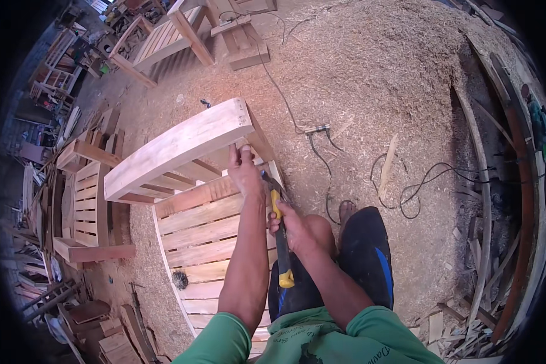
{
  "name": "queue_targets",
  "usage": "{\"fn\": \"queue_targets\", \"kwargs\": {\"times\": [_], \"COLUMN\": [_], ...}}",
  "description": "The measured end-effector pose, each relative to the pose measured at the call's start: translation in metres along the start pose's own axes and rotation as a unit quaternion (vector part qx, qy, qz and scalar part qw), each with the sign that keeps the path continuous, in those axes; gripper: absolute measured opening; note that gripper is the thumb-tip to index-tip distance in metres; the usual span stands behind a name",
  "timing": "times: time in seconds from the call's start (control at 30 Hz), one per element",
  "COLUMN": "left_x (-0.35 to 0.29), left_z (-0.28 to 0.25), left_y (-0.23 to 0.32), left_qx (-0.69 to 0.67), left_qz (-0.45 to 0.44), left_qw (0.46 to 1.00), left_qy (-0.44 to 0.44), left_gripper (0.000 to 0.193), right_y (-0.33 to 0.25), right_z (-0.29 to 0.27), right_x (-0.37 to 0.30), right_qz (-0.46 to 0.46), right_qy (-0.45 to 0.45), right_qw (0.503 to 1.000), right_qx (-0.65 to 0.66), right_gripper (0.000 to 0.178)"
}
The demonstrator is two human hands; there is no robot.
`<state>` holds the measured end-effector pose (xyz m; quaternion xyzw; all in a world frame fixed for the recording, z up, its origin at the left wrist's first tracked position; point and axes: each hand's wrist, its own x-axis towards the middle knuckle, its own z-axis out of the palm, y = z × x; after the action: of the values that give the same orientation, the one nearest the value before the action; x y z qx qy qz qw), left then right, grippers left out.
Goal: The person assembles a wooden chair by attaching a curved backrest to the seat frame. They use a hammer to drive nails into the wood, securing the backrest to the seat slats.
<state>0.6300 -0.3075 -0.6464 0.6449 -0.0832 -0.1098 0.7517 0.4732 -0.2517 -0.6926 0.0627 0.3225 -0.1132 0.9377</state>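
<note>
A pale wooden bench with a slatted seat (209, 227) stands at my left, its thick curved top rail (179, 142) raised on slats. My left hand (247, 176) reaches up under the rail's near right end, beside the end post (259, 134). Its fingertips are drawn close together against the wood, and whatever sits between them is too small to make out. My right hand (292, 227) is wrapped round the handle of a yellow and black hammer (283, 255). The hammer's dark head points up toward the bench corner, just right of my left wrist.
A dark round clump (179, 279) rests on the seat slats. Cables (415, 197) and a socket strip (317, 128) lie on the shavings at right. Other wooden benches (91, 203) stand at left and far back. Planks (479, 182) and offcuts line the right side.
</note>
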Motion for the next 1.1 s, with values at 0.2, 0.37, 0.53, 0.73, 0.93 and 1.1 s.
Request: {"fn": "queue_targets", "kwargs": {"times": [0.2, 0.37, 0.53, 0.73, 0.93, 1.1], "left_x": [0.021, 0.01, 0.015, 0.027, 0.023, 0.015], "left_z": [-0.014, -0.009, -0.002, -0.024, -0.007, -0.009], "left_y": [-0.002, 0.001, 0.013, 0.006, 0.015, 0.012], "left_qx": [-0.033, 0.024, 0.048, 0.019, 0.016, 0.022], "left_qz": [-0.017, -0.032, -0.03, -0.062, -0.075, -0.067], "left_qw": [0.999, 0.999, 0.998, 0.998, 0.997, 0.998], "left_qy": [-0.006, -0.007, -0.014, 0.019, 0.013, 0.005], "left_gripper": [0.028, 0.019, 0.018, 0.016, 0.02, 0.015], "right_y": [-0.007, -0.01, -0.022, -0.011, -0.053, -0.098], "right_z": [0.009, 0.0, 0.006, 0.01, -0.004, 0.003], "right_x": [-0.002, 0.006, 0.014, 0.021, 0.029, 0.036], "right_qz": [0.022, 0.004, 0.011, 0.045, 0.084, 0.091], "right_qy": [-0.003, -0.01, -0.069, -0.036, -0.041, -0.03], "right_qw": [1.0, 1.0, 0.997, 0.998, 0.995, 0.99], "right_qx": [-0.002, -0.02, -0.04, -0.027, -0.031, -0.108], "right_gripper": [0.02, 0.023, 0.023, 0.023, 0.021, 0.024]}}
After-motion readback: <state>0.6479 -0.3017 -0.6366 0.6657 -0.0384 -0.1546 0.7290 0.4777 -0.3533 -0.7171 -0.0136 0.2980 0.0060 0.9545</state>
